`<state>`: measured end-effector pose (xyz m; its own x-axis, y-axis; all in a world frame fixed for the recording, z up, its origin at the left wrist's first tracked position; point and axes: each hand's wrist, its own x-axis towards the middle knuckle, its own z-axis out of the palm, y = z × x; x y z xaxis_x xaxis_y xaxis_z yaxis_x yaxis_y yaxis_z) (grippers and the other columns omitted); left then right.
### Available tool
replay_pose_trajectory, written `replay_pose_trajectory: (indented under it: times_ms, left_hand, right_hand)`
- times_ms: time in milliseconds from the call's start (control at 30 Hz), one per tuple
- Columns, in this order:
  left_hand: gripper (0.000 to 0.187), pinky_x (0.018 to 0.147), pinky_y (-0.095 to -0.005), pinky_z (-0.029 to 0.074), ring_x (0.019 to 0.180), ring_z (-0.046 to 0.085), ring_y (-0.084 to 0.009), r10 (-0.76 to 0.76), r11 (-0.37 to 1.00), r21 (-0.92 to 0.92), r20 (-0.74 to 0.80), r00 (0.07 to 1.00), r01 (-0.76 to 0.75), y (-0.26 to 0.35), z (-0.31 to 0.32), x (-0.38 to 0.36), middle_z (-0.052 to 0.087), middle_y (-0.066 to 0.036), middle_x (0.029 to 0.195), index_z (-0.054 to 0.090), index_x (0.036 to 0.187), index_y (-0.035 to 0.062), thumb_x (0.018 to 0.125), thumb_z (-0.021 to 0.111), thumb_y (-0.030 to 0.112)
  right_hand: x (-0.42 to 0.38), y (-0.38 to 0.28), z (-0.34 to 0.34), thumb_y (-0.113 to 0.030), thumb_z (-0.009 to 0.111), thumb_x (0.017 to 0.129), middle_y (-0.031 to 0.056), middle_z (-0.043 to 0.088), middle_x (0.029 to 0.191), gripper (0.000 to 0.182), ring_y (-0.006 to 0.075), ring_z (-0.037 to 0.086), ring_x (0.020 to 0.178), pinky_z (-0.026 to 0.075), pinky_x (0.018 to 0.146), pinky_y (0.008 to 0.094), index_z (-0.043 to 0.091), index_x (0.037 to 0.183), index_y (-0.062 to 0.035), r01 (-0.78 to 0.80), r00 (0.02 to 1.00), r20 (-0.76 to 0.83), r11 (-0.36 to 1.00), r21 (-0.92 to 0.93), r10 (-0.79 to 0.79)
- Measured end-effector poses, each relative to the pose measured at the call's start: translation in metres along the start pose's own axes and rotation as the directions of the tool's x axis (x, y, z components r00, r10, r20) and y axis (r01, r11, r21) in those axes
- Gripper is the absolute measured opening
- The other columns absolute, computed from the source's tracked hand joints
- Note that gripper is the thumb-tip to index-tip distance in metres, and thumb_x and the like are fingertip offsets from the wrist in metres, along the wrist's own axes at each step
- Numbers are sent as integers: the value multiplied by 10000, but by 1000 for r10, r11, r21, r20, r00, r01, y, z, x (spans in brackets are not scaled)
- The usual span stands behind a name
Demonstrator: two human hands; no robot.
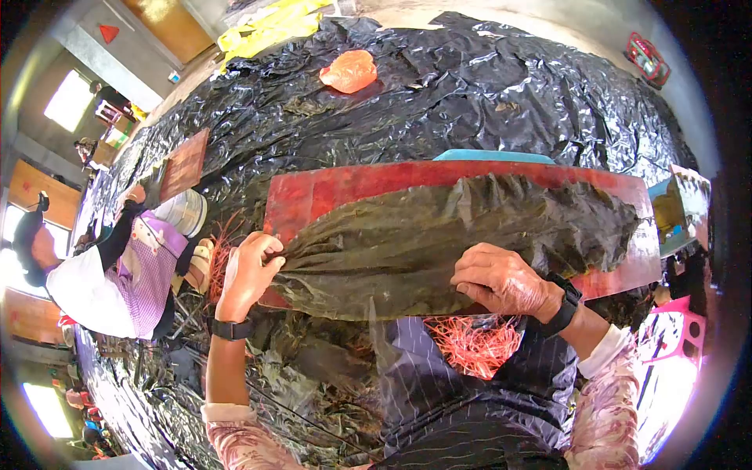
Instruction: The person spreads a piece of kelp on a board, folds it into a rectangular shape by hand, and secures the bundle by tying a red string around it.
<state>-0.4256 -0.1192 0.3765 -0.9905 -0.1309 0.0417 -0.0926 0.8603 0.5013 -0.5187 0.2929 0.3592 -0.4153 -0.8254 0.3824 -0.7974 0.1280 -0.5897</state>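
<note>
Fingers: your left hand [249, 274] pinches the kelp sheet [462, 239] end, right hand [501, 280] flat on it | risk: wet kelp could slide off the red board [313, 192]

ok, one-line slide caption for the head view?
Left hand grips the gathered end of a dark green kelp sheet on a red wooden board; right hand presses it flat.

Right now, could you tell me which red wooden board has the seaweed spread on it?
The large red board under both hands; the smaller board far left lies bare.

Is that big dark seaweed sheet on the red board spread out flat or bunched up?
Mostly spread: the seaweed sheet fans across the red board, gathered only where the left hand grips it.
</note>
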Motion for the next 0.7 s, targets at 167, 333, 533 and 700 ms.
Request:
replay_pose_trajectory:
  times_ms: [167, 333, 533, 700]
  left_hand:
    - [75, 672, -396, 465, 761, 599, -316, 76, 995, 75, -54, 996, -72, 0, -1, 6, 583, -118, 826, 622, 859, 49, 791, 653, 45]
    - [33, 665, -408, 470, 786, 597, -356, 264, 955, 239, -430, 863, -173, 24, 10, 54, 576, -129, 837, 592, 907, 59, 876, 587, 66]
    - [433, 1053, -451, 379, 1265, 448, -413, 184, 963, 261, -457, 870, -66, 3, 38, 54, 466, -241, 1372, 501, 1296, 2, 893, 594, 132]
    - [592, 1136, -544, 221, 1413, 285, -382, 58, 933, 359, -100, 993, -19, 13, 55, -27, 331, -190, 1518, 326, 1463, 16, 965, 494, 288]
  right_hand:
    - [-3, 1, 5, -91, 710, 783, 88, 659, 927, 142, 293, 630, 905, 533, 800, 388, 662, 914, -59, 22, 998, -55, 999, -43, -24]
    - [-1, -1, 3, -80, 709, 768, 91, 653, 940, 164, 300, 624, 920, 524, 827, 389, 661, 923, -56, 11, 1000, -14, 999, -42, -12]
    - [-9, 2, 4, -76, 709, 741, 101, 625, 974, 217, 314, 604, 965, 511, 860, 403, 646, 945, -37, 53, 998, -20, 998, -28, -53]
    - [-6, 2, 3, -93, 707, 738, 105, 613, 1006, 239, 314, 591, 998, 500, 890, 403, 646, 962, -39, 106, 994, 29, 991, -80, -104]
